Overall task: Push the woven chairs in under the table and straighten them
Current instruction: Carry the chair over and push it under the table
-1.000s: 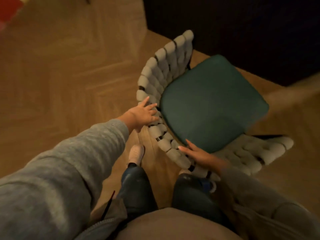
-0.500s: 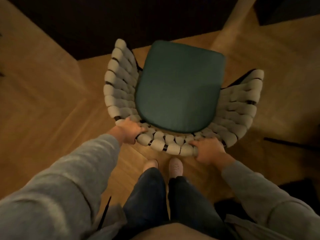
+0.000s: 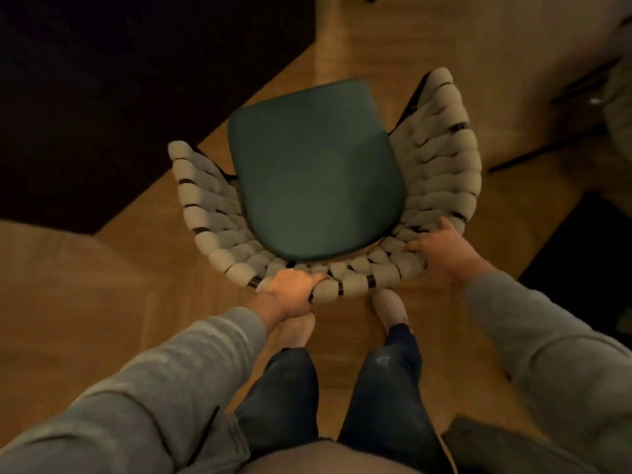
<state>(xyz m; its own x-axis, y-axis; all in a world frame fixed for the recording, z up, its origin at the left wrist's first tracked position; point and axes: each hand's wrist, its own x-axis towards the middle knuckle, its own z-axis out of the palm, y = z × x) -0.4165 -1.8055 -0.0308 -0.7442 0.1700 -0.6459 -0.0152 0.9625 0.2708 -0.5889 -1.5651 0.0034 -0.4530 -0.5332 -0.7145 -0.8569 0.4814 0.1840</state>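
A woven chair (image 3: pixel 441 172) with a thick cream rope back and a dark green seat cushion (image 3: pixel 314 172) stands on the wood floor right in front of me, seen from above. My left hand (image 3: pixel 290 290) grips the rear rim of the backrest left of centre. My right hand (image 3: pixel 441 253) holds the rim at the rear right, fingers wrapped over the rope. The dark table top (image 3: pixel 102 97) fills the upper left, and the chair's front points toward its edge at a slant.
My two feet (image 3: pixel 390 307) stand just behind the chair on the herringbone wood floor (image 3: pixel 68 302). A dark shape (image 3: pixel 588 268) lies at the right. Thin black legs of another piece of furniture (image 3: pixel 547 148) show at the upper right.
Both hands went from reaching to gripping the backrest. The chair has swung round in view and now sits turned, its front aimed at the table's edge at upper left.
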